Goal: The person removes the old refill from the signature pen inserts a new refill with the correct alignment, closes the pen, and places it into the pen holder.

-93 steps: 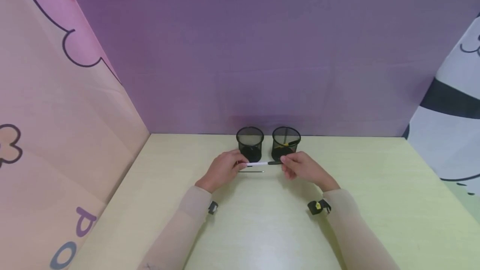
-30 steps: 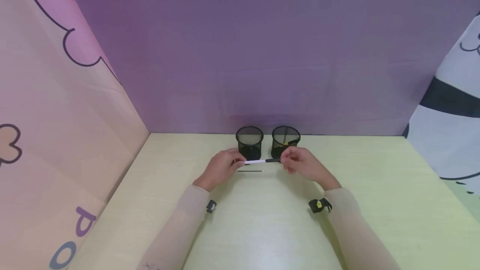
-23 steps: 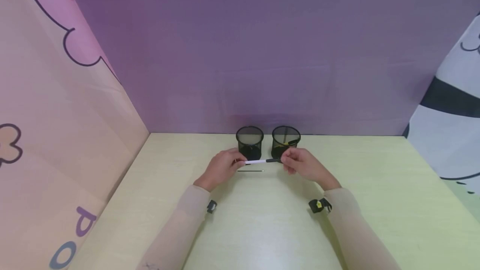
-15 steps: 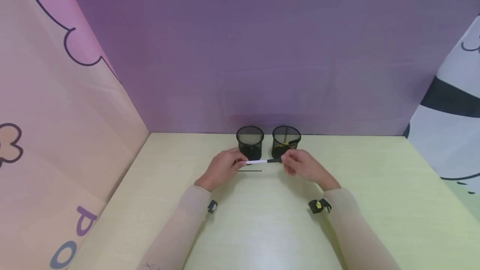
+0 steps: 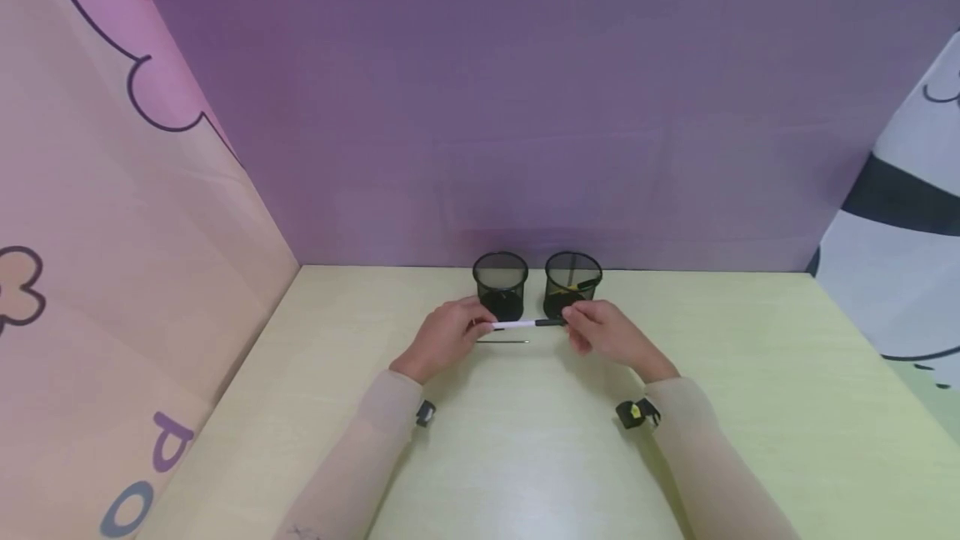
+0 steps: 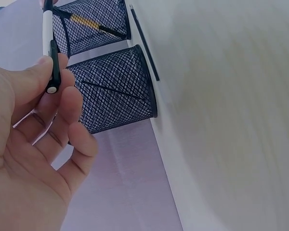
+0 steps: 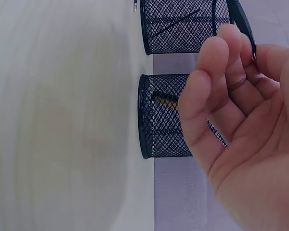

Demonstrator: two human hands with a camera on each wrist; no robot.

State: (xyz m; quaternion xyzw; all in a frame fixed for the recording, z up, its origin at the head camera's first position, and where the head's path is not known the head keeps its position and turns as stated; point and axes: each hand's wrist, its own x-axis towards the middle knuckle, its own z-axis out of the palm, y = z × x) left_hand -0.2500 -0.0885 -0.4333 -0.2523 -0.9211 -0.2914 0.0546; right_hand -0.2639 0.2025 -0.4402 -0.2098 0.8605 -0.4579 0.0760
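A white pen point(image 5: 515, 324) with a black grip section is held level between both hands, above the table. My left hand point(image 5: 444, 340) pinches its black clip end between thumb and forefinger; the push button shows in the left wrist view. At the pointed end, my right hand point(image 5: 609, 336) pinches the black section point(image 7: 243, 24) with thumb and fingertips. Beneath the pen, a thin dark pen refill point(image 5: 502, 342) with a light tip lies on the table. Just behind the hands stand two black mesh cups, the left cup point(image 5: 500, 273) and the right cup point(image 5: 572, 272).
A yellow-and-black pen point(image 6: 85, 21) leans inside the right cup. Through the left cup's mesh a thin dark stick point(image 6: 113, 90) shows. The pale table point(image 5: 517, 457) ends at a purple backdrop point(image 5: 555, 107) behind the cups, with a printed sheet point(image 5: 150, 273) along the left.
Both hands keep hold of the pen in nearly the same place. Over the last second the right hand has lowered very slightly. Cups and refill stay where they were.
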